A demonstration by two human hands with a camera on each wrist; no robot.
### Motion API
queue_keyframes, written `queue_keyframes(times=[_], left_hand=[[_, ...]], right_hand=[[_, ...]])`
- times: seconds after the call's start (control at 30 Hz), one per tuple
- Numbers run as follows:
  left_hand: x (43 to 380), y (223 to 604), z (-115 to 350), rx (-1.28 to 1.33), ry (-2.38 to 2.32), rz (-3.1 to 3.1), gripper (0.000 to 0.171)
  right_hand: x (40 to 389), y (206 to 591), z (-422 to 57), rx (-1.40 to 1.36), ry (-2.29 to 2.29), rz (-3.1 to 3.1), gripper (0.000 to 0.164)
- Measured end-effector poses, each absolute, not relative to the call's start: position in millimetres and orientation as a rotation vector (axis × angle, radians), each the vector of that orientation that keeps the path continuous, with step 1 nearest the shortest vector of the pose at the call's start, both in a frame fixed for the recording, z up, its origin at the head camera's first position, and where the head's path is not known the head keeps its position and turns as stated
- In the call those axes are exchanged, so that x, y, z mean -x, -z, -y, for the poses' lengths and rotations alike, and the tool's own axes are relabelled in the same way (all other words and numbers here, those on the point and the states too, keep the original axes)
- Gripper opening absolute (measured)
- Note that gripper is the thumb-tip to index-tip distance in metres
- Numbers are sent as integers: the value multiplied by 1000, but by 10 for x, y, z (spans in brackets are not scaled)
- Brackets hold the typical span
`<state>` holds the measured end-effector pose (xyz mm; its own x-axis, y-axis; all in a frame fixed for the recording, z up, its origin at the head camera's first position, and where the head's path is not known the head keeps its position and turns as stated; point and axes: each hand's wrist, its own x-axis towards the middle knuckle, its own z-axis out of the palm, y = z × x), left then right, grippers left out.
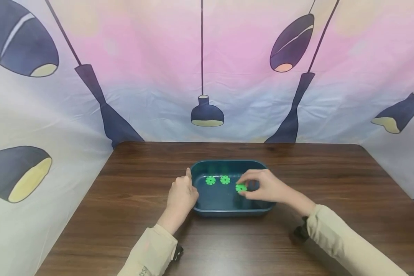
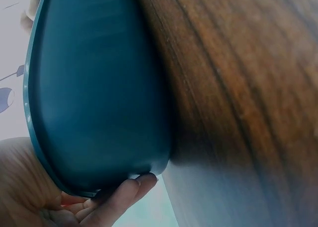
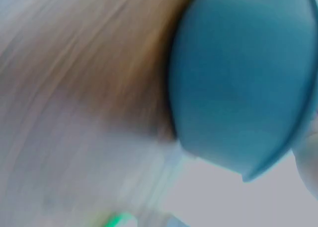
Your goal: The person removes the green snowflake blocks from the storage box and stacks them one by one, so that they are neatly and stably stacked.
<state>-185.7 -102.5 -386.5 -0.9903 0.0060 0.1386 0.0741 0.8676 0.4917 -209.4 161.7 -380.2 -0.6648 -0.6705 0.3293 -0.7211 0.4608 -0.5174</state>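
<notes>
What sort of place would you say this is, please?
Probably an indoor tabletop set-up arranged for filming: a wrinkled, lamp-patterned cloth backdrop hangs behind a wood-grain table, and a teal tray sits on it within reach of both hands.

I see the side of a blue-green tub (image 2: 99, 98), standing on the brown wood table (image 2: 248, 88). The left hand (image 2: 64, 213) holds the tub's end, with fingertips (image 2: 145, 180) touching its outside. Past the rim (image 2: 28, 95), up top, a bit of skin (image 2: 34, 3) peeks in, too small for me to name. Behind it I see white (image 2: 11, 50).
</notes>
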Motion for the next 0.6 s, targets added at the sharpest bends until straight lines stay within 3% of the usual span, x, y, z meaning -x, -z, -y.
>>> queue_keyframes(times=[0.6], left_hand=[[1852,3866,1007,48,747,2900,60]], right_hand=[[1962,3909,-2686,-876,-767,2645,27]])
